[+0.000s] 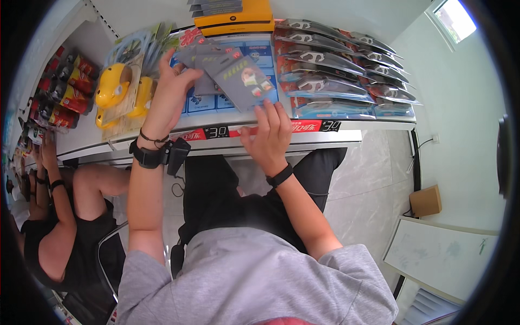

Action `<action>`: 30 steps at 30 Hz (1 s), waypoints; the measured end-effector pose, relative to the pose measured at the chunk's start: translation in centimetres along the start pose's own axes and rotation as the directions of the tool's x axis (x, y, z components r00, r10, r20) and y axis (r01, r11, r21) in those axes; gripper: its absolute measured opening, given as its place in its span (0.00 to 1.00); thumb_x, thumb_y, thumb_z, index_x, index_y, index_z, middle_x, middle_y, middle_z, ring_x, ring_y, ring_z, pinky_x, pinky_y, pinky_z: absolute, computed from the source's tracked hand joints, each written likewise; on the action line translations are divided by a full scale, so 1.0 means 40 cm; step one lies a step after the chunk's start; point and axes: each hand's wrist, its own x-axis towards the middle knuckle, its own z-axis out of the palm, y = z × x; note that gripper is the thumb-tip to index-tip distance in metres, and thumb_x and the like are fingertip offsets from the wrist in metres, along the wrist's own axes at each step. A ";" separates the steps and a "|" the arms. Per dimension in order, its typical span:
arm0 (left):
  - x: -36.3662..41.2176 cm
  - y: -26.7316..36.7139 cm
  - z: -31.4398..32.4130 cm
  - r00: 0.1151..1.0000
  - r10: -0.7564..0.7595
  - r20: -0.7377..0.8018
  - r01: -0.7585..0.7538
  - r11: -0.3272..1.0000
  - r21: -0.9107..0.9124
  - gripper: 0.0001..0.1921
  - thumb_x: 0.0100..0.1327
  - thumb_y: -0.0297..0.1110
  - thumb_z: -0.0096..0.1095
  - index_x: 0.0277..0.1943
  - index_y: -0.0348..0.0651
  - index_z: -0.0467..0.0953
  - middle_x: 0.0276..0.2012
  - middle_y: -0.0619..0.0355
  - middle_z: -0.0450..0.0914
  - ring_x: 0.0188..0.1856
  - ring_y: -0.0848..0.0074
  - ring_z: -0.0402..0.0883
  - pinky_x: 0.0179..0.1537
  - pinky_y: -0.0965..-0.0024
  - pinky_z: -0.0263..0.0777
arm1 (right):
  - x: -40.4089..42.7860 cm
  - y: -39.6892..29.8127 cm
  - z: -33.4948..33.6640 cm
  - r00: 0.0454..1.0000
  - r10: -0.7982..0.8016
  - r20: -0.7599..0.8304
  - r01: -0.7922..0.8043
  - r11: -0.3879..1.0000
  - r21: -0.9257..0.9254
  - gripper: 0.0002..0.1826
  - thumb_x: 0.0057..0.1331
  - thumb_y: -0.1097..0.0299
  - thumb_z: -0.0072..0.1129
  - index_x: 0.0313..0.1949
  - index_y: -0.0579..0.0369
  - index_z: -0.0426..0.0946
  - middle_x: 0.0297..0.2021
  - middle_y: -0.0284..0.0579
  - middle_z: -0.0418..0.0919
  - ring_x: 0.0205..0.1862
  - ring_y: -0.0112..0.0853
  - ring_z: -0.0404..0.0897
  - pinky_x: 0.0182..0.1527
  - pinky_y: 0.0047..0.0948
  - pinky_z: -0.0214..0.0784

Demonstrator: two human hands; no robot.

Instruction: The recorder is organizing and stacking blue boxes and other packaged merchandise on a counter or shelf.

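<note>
Several grey peeler packets with hang holes and printed pictures lie overlapping and fanned on a row of blue printed boxes on a white shelf. My left hand is at their left side, its thumb against or just over the packet edges and its index finger stretched away. With its fingertips at the lower edge of the frontmost packet, my right hand rests near the shelf's front edge, thumb apart. Neither hand is closed around a packet. The packets partly hide the boxes under them.
Stacked blister packs with dark tools lie to the right. On the left are yellow animal-shaped items and dark bottles with red labels. Yellow boxes stand behind. A price strip lines the shelf front. Another person sits at left.
</note>
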 end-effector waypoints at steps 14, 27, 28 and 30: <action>-0.038 -0.054 -0.063 0.885 0.459 -0.073 -0.380 0.805 0.456 0.33 0.71 0.30 0.65 0.74 0.40 0.58 0.68 0.43 0.70 0.59 0.69 0.77 0.56 0.68 0.77 | 0.165 -0.062 -0.112 0.937 0.242 0.253 -0.237 0.970 -0.049 0.29 0.64 0.66 0.67 0.65 0.47 0.73 0.70 0.62 0.63 0.64 0.55 0.64 0.64 0.53 0.54; -0.081 -0.095 -0.015 0.746 0.662 0.076 -0.319 0.255 0.913 0.41 0.60 0.48 0.78 0.71 0.39 0.67 0.75 0.36 0.60 0.72 0.42 0.65 0.71 0.50 0.60 | 0.161 -0.079 -0.109 0.955 0.250 0.160 -0.223 0.960 -0.169 0.19 0.61 0.65 0.72 0.53 0.47 0.81 0.58 0.40 0.76 0.57 0.42 0.72 0.57 0.42 0.60; -0.082 -0.099 -0.015 0.739 0.665 0.107 -0.344 0.237 0.909 0.40 0.58 0.47 0.79 0.69 0.40 0.69 0.74 0.38 0.62 0.70 0.44 0.67 0.70 0.50 0.62 | 0.163 -0.080 -0.105 0.955 0.248 0.163 -0.221 0.961 -0.169 0.19 0.61 0.65 0.72 0.53 0.47 0.81 0.58 0.40 0.76 0.57 0.42 0.72 0.57 0.42 0.60; -0.086 -0.100 -0.015 0.734 0.666 0.136 -0.368 0.220 0.903 0.40 0.57 0.46 0.80 0.68 0.40 0.71 0.72 0.41 0.65 0.69 0.45 0.69 0.69 0.51 0.64 | 0.171 -0.075 -0.087 0.963 0.228 0.147 -0.211 0.970 -0.123 0.17 0.61 0.64 0.72 0.50 0.48 0.82 0.56 0.40 0.76 0.58 0.43 0.72 0.57 0.42 0.61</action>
